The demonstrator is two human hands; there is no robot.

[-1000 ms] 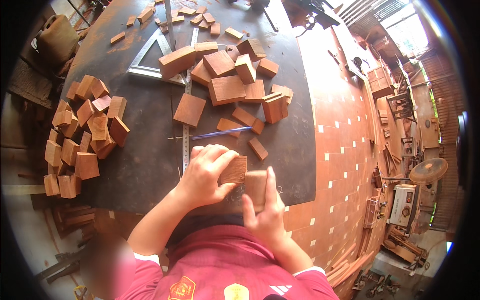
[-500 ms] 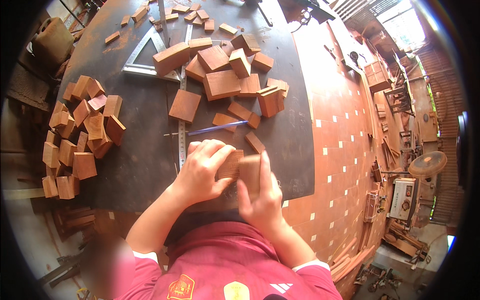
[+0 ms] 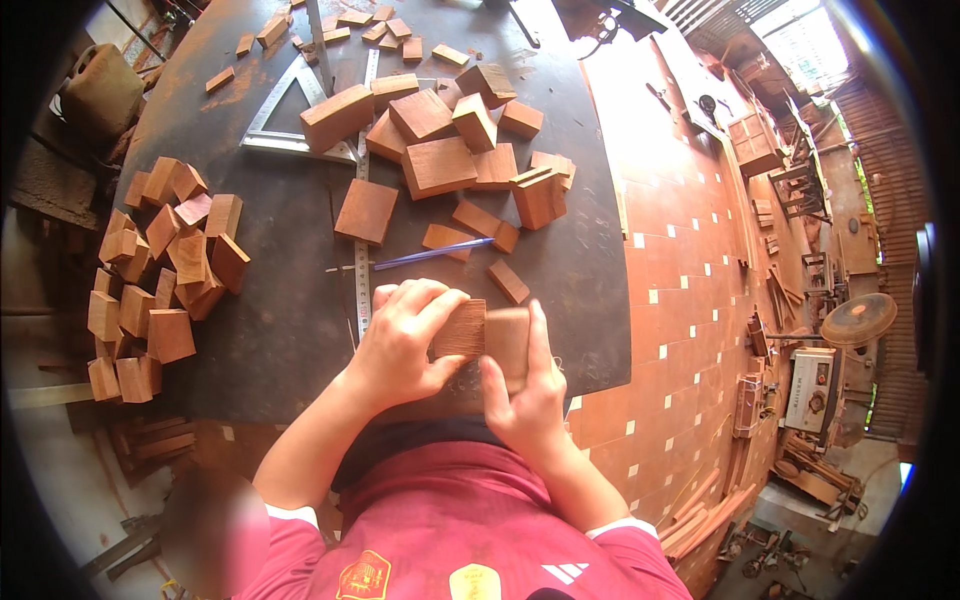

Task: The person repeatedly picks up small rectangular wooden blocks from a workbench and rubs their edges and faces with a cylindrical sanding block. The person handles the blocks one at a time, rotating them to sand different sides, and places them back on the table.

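Note:
My left hand (image 3: 400,335) is closed around a brown wooden block (image 3: 461,330), its grained face turned up. Fingers of my right hand (image 3: 535,410) grip a second wooden block (image 3: 508,348), blurred by motion, with the thumb on one side and the index finger along the other. The two blocks are side by side at the table's near edge; whether they touch is hard to make out. Just beyond them lie a small wooden piece (image 3: 508,282) and a blue pen (image 3: 435,252). A steel ruler (image 3: 363,285) runs away from my left hand.
Several blocks are heaped mid-table (image 3: 440,167), and another cluster (image 3: 188,255) stands at the left. A metal triangular square (image 3: 300,148) lies behind the ruler. Small offcuts (image 3: 398,28) are scattered at the far end of the dark table (image 3: 290,340). Tiled floor (image 3: 660,300) extends on the right.
My right hand and its block have shifted slightly to the right. The left hand keeps its grip in nearly the same place.

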